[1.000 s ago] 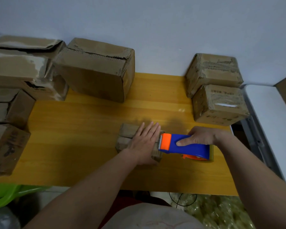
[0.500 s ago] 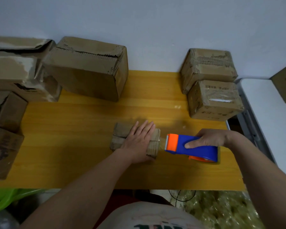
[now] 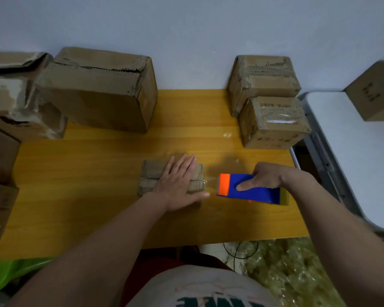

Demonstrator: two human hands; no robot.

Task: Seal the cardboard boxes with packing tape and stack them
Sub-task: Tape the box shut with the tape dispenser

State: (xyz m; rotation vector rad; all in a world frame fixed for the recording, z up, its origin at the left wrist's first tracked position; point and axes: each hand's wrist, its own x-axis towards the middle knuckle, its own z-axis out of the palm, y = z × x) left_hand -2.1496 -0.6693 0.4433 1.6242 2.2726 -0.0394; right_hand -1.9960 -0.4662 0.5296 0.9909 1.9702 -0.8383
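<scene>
A small flat cardboard box (image 3: 151, 176) lies in the middle of the yellow wooden table (image 3: 98, 196). My left hand (image 3: 179, 181) presses flat on its right half, fingers straight. My right hand (image 3: 267, 176) grips a blue and orange tape dispenser (image 3: 248, 189) just right of the box. A clear strip of tape (image 3: 210, 182) stretches from the box's right end to the dispenser's orange head.
A large worn box (image 3: 102, 94) stands at the back left, with more boxes (image 3: 13, 100) along the left edge. Two taped boxes (image 3: 273, 120) sit at the back right. A white table (image 3: 353, 156) with another box (image 3: 374, 94) is to the right.
My right hand has drawn the tape dispenser to the right, away from the small box, stretching tape behind it. My left hand stays pressed on the box.
</scene>
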